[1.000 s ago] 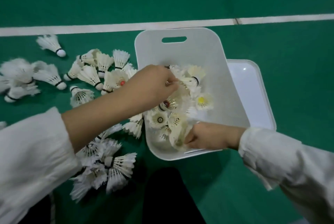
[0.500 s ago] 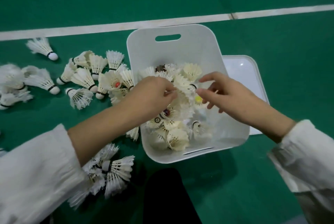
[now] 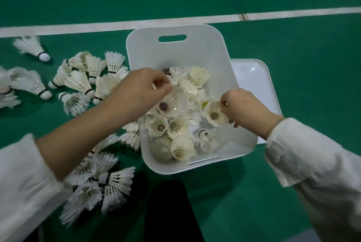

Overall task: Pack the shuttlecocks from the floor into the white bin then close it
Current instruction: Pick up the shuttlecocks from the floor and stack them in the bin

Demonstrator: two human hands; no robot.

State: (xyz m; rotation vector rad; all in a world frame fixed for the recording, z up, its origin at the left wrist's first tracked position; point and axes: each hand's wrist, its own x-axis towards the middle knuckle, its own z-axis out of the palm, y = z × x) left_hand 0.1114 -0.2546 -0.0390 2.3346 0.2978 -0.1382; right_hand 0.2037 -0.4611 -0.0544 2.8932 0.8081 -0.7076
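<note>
One white bin (image 3: 175, 54) held a heap of shuttlecocks (image 3: 176, 134), too tangled to count. The left hand (image 3: 142, 89) pinched one shuttlecock (image 3: 172, 103) there; the right hand (image 3: 240, 105) pinched a second shuttlecock (image 3: 214, 114).

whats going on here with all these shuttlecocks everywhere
A person is packing shuttlecocks into the white bin on a green court floor. The left hand pinches one shuttlecock over the pile inside, and the right hand pinches the feather rim of a second shuttlecock. The bin is partly filled. Many loose shuttlecocks lie on the floor to its left. The lid lies beside it on the right, so the bin is not yet closed.
</note>
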